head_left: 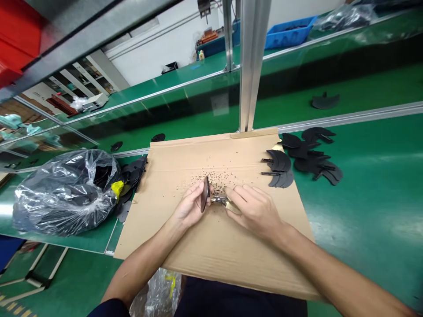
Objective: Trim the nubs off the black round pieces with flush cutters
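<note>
My left hand (191,203) is closed on a dark, thin, curved plastic part (205,194), held on edge above the cardboard sheet (198,246). In my right hand (253,206) is a small pair of nippers (218,200) with shiny metal jaws; its handles are mostly hidden by my fingers. The jaws reach to the right side of the plastic part, and I cannot tell whether they bite on it. Small black crumbs (218,178) lie scattered on the cardboard just beyond both hands.
Fan-shaped black parts (280,168) lie stacked on the cardboard's right edge, and more black parts (317,154) lie on the green table (370,207). At left sits a clear plastic bag (66,193) of dark parts. A metal post (253,66) rises behind the cardboard.
</note>
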`<state>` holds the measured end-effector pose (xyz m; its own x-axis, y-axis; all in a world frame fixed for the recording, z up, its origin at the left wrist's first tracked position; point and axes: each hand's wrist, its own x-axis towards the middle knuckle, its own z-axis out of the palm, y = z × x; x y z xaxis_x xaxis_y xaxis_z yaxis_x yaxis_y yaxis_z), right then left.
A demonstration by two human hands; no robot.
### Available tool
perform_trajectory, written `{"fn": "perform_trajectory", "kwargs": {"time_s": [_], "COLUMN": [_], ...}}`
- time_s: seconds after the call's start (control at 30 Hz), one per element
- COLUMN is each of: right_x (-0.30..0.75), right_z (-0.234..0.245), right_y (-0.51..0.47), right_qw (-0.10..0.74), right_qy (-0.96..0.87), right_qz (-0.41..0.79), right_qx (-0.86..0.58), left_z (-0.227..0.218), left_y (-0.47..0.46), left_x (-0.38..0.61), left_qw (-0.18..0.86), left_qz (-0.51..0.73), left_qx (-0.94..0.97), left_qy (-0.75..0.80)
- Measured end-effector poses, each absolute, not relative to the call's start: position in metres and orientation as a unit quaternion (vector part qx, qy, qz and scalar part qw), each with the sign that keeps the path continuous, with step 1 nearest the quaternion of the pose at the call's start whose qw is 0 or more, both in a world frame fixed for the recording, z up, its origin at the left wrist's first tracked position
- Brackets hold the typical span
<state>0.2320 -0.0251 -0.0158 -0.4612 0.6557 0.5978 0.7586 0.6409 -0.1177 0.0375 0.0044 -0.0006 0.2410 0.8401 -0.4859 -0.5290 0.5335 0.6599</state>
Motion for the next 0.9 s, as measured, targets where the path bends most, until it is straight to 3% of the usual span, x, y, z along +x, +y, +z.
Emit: {"fn": "perform_trajectory", "kwargs": {"time_s": [0.9], "right_x": [0.231], "right_z": [-0.014], "right_y": [-0.029], "right_qw": [0.252], "right_qy": [-0.860], "right_qz": [-0.029], "right_qx": [-0.443], "left_z": [-0.006], "left_y": [-0.010], "left_x": [0.046], "left_qw": [0.717], "left_qz": [0.522], "left_qx": [0.136], "left_qy": [0.442]}}
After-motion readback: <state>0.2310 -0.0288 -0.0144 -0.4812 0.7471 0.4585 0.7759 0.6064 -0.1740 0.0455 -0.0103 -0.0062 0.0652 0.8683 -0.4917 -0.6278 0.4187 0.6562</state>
